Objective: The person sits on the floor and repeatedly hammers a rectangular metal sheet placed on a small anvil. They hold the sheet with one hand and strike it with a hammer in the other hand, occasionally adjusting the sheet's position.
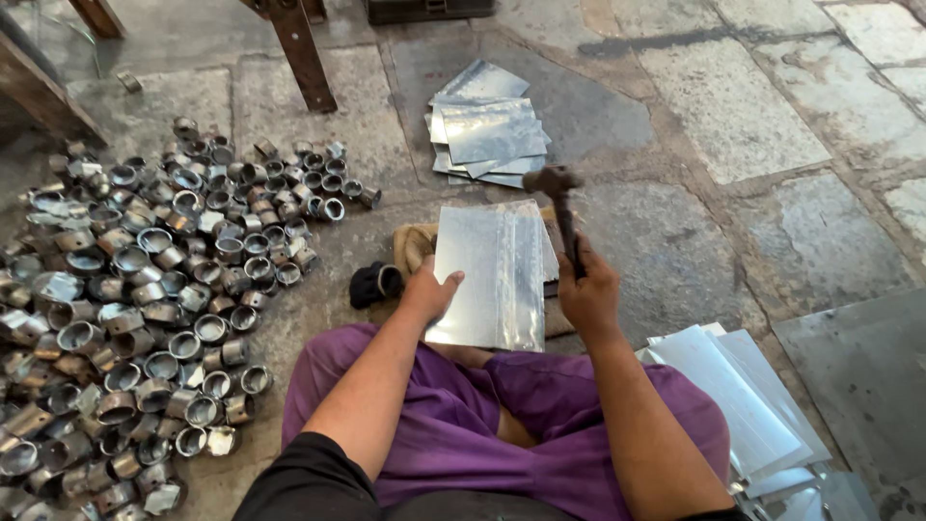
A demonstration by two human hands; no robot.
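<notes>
My left hand (429,289) lies flat, fingers spread, on the near left edge of a shiny metal sheet (492,275) that rests on a pad just beyond my purple-clad knees, while my right hand (588,294) is closed around the handle of a hammer (559,207) raised over the sheet's right edge. Farther off lies a stack of cut sheets (487,130); near right, a second stack (743,396). At left, a heap of short metal rings (145,299) covers the stone floor (772,125).

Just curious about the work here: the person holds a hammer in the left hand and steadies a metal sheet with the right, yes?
Not quite: the hands are swapped. The head view shows the hammer in the right hand, the left hand steadying the sheet.
</notes>
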